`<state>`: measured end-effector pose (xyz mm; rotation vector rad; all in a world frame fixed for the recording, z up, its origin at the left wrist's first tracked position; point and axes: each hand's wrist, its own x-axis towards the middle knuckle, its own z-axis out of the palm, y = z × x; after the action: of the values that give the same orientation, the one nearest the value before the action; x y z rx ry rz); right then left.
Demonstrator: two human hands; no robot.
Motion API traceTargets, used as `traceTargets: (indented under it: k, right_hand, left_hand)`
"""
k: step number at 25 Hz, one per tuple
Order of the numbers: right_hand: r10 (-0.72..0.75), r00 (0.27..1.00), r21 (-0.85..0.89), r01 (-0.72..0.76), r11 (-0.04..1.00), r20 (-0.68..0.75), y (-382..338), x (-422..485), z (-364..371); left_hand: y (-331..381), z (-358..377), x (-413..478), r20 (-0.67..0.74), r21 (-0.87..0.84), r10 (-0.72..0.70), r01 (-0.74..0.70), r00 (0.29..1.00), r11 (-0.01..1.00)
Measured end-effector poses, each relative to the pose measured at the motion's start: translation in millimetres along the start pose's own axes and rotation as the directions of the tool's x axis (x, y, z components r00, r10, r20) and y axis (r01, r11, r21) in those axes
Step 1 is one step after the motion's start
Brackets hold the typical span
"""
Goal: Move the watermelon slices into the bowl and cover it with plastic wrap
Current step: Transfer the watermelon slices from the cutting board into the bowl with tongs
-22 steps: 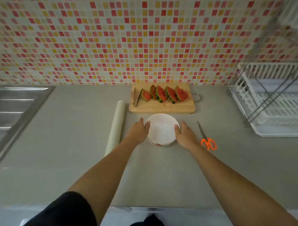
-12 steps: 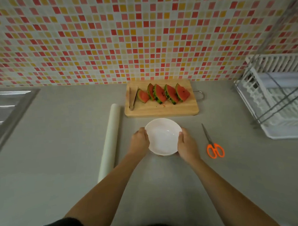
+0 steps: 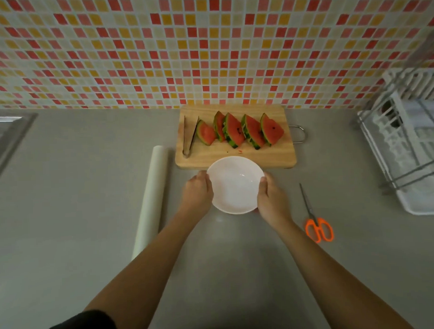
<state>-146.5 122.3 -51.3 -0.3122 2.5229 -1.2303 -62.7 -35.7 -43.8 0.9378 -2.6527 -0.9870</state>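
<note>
White bowl (image 3: 235,185), seemingly empty, gripped by both hands.

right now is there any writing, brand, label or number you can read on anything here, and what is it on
None: no readable text anywhere in this view.
Plastic wrap roll: plain, no label showing.
Bowl: plain white inside, held by the left hand and right hand.
Scissors: no marking visible on blades or orange handles.
Cutting board and tongs: no brand visible.
Dish rack: too blurred to tell.

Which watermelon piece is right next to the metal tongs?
The leftmost watermelon slice, the smallest-looking one. It sits beside the tongs on the cutting board; the others line up to its right.
</note>
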Motion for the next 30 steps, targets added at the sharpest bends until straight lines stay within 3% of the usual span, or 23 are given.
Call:
traceTargets:
  k: [8, 10, 13, 17, 19, 22, 25, 27, 30]
  right_hand:
    - [0.013, 1.0, 0.01, -0.013, 1.0, -0.017, 5, 5, 7]
    - [0.003, 1.0, -0.001, -0.003, 1.0, -0.022, 9, 5, 5]
    - [-0.02, 1.0, -0.029, 0.019, 0.999, -0.025, 11, 7, 4]
    - [-0.012, 1.0, -0.023, 0.012, 1.0, -0.006, 11, 7, 4]
    - [-0.014, 1.0, -0.011, 0.014, 1.0, 0.002, 11, 7, 4]
    - [-0.014, 1.0, -0.009, 0.014, 1.0, -0.004, 11, 7, 4]
    - [-0.016, 1.0, 0.003, 0.016, 1.0, -0.007, 9, 5, 3]
    - [-0.004, 1.0, 0.015, 0.004, 1.0, 0.003, 7, 4, 2]
    - [0.005, 1.0, 0.004, -0.005, 1.0, 0.01, 6, 3, 1]
  left_hand:
    - [-7, -6, 2, 0.002, -0.125, -0.003, 0.003, 1.0, 0.992]
    - [-7, -20, 20, -0.078, -0.12, -0.053, 0.043, 0.996, 0.992]
    - [-10, -34, 71, -0.149, 0.141, -0.065, 0.087, 0.987, 0.986]
    - [-6, -29, 118, 0.039, 0.536, -0.109, 0.071, 0.993, 0.841]
    - [-5, -23, 123, 0.073, 0.621, -0.114, 0.044, 0.991, 0.783]
    - [-3, -26, 125, 0.067, 0.627, -0.144, 0.071, 0.987, 0.776]
    - [0, -42, 125, 0.007, 0.455, -0.16, 0.139, 0.987, 0.88]
    - [4, -57, 121, -0.019, 0.17, -0.183, 0.184, 0.983, 0.968]
    - [10, -71, 102, 0.183, -0.267, -0.173, 0.219, 0.968, 0.938]
